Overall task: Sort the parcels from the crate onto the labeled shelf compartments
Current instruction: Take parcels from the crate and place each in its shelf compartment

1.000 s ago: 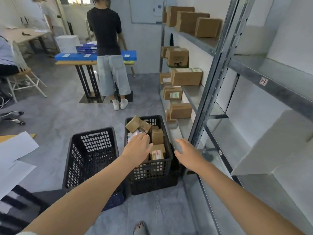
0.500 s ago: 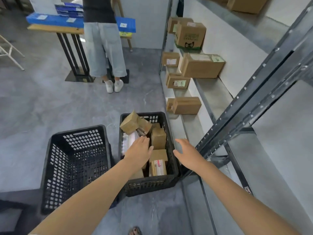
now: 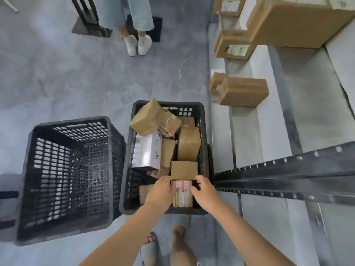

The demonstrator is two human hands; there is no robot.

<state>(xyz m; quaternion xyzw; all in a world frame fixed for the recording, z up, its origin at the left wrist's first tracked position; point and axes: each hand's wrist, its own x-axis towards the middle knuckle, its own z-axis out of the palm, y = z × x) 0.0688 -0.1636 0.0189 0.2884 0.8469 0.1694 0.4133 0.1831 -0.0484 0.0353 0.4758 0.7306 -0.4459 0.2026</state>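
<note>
**Q:** What changed?

**A:** Both my hands have dropped into the crate [image 3: 201,131]. My left hand [image 3: 160,191] and right hand [image 3: 204,192] now flank the taped parcel [image 3: 182,192] at the near wall, fingers spread and touching its sides, not yet clamped.

**Q:** And against a second ago?

**A:** Then they hovered above the rim. Pick-up begins; the shelf [image 3: 307,77] placement remains.
</note>
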